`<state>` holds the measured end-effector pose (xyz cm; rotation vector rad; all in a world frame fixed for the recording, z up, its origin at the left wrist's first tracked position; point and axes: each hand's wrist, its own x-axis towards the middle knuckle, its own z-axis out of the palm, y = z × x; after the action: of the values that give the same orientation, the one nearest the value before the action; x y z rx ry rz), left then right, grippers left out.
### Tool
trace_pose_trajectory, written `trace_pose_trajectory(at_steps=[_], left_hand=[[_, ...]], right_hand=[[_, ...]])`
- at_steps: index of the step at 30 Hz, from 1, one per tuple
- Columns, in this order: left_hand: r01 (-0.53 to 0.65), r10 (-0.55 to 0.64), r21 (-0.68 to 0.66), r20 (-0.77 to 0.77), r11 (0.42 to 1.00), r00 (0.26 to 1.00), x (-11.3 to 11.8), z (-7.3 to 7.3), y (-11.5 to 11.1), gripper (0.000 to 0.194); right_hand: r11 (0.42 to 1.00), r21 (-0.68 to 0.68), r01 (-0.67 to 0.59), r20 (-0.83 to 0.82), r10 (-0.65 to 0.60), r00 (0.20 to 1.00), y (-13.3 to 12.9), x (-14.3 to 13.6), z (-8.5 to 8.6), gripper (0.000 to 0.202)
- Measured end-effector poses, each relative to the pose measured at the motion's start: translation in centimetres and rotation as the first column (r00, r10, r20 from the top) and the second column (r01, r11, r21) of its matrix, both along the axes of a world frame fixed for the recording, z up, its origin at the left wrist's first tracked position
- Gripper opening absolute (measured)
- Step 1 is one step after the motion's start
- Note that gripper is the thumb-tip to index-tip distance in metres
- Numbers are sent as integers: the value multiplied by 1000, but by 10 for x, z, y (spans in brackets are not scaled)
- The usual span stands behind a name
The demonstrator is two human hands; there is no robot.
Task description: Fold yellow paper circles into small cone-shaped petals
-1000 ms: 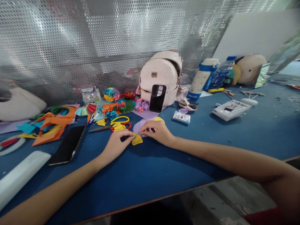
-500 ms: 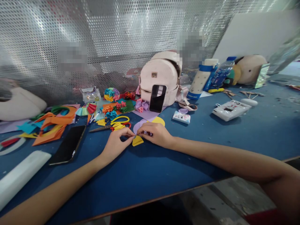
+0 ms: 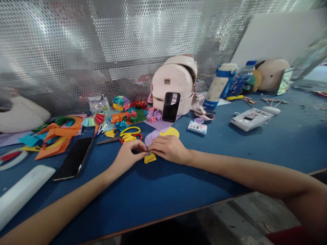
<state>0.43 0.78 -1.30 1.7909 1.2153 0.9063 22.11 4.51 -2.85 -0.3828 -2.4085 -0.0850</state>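
Left hand (image 3: 129, 153) and right hand (image 3: 170, 149) pinch yellow paper (image 3: 150, 158) near counter's (image 3: 163, 194) front edge; apparently folding; next move needs firm pressure.

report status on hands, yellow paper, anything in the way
Left hand pinching yellow paper. Right hand at its top edge, grip hidden. Scissors lie beyond left hand, paper circles beyond right.

blue table (image 3: 133, 200) with scissors (image 3: 117, 139), dark phone (image 3: 74, 158), pale backpack (image 3: 171, 75)
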Motion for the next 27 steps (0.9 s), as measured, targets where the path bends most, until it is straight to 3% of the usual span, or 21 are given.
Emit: trace_pose_trajectory(at_steps=[4,10,21,27], left_hand=[[28,-28,6,-3,1000,1000,2,3,-1,13],[36,-33,40,-72,999,997,2,6,-5,12],[128,-65,247,-247,960,967,2,15,-11,10],[141,-102,194,-201,971,974,2,16,-11,12]], right_hand=[[1000,29,9,-21,-8,1000,-1,-1,0,26],[996,-89,-3,-83,-5,997,-1,-1,3,22],[985,-169,-20,-99,3,995,0,1,3,16],[977,-207,-45,-98,25,995,0,1,3,17]])
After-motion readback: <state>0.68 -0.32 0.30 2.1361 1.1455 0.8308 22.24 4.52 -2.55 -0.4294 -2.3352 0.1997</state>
